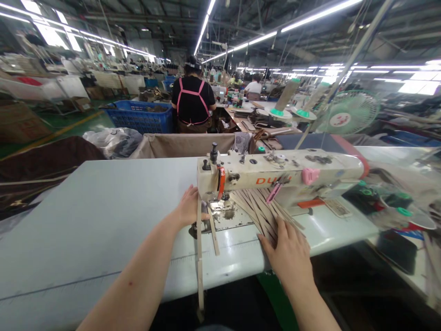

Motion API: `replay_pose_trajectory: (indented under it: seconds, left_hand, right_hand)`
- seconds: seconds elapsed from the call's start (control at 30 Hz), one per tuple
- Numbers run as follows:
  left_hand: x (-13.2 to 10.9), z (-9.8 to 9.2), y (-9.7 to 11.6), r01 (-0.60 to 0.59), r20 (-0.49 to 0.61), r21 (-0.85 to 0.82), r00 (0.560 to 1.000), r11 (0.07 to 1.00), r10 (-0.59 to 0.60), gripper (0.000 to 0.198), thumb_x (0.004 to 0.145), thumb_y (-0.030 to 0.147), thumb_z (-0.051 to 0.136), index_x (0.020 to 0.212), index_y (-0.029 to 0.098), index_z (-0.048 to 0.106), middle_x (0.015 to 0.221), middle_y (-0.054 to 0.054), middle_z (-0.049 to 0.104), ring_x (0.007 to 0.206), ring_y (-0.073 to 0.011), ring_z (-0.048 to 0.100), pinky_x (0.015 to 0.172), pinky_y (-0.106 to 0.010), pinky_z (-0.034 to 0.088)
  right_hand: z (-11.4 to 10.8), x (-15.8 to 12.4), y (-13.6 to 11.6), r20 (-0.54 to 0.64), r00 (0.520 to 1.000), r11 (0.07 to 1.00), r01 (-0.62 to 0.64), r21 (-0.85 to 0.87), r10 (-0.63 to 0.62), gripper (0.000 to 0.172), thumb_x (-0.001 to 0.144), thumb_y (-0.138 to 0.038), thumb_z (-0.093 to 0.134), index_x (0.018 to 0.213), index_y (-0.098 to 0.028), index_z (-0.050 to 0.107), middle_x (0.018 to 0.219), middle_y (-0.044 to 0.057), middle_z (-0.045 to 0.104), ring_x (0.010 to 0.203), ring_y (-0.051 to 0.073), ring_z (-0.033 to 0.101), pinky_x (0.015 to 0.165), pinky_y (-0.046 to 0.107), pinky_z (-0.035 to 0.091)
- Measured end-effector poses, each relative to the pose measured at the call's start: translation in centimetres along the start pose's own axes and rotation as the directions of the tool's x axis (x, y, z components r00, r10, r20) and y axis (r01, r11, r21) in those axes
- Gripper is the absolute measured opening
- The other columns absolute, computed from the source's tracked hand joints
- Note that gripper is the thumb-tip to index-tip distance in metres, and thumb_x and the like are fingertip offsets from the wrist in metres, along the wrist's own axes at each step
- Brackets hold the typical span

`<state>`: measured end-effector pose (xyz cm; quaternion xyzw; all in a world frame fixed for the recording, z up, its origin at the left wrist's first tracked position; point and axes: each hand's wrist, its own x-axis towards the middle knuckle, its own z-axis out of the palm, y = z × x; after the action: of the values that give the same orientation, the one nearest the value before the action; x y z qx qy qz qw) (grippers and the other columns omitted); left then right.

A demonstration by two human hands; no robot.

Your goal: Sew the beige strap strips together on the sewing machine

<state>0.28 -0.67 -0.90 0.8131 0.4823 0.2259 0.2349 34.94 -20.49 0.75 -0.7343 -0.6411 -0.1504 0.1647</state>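
Factory table [103, 220], needle area indistinct

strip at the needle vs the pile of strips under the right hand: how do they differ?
The single strip lies alone and straight, running from the needle area past the table's front edge and hanging over it; the pile of strips lies fanned and overlapping, wholly on the table under the machine arm. The left hand rests at the single strip's top end; the right hand lies flat on the pile's near end. Both are the same beige, narrow material.

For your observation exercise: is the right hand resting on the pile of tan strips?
Yes, the right hand lies flat on the pile of tan strips under the sewing machine's arm.
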Motion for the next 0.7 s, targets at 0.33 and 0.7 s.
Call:
replay_pose_trajectory:
  seconds: [0.33, 0.7]
  left_hand:
    - [-0.1, 0.3, 0.5, 0.026, -0.046, -0.054, 0.999, 0.998, -0.029, 0.085, 0.057, 0.036, 0.108, 0.136, 0.021, 0.08, 0.155, -0.022, 0.071, 0.157, -0.0567, 0.055, 0.135, -0.078, 0.042]
    - [0.2, -0.4, 1.1, 0.041, -0.056, -0.055, 0.997, 0.998, -0.044, 0.073, 0.055, 0.036, 0.109, 0.122, 0.022, 0.083, 0.15, -0.02, 0.073, 0.155, -0.0546, 0.057, 0.138, -0.074, 0.043]
  right_hand:
    - [0.9, -0.2, -0.5, -0.031, 0.998, 0.991, 0.059, 0.121, -0.056, 0.05, 0.113, -0.045, 0.066, 0.153, -0.014, 0.067, 0.13, 0.023, 0.082, 0.116, 0.043, 0.079, 0.102, 0.06, 0.069]
    - [1.9, -0.3, 0.0, -0.079, 0.989, 0.984, 0.133, 0.119, -0.124, 0.057, 0.118, -0.053, 0.059, 0.154, -0.01, 0.068, 0.132, 0.026, 0.079, 0.117, 0.044, 0.074, 0.105, 0.062, 0.065]
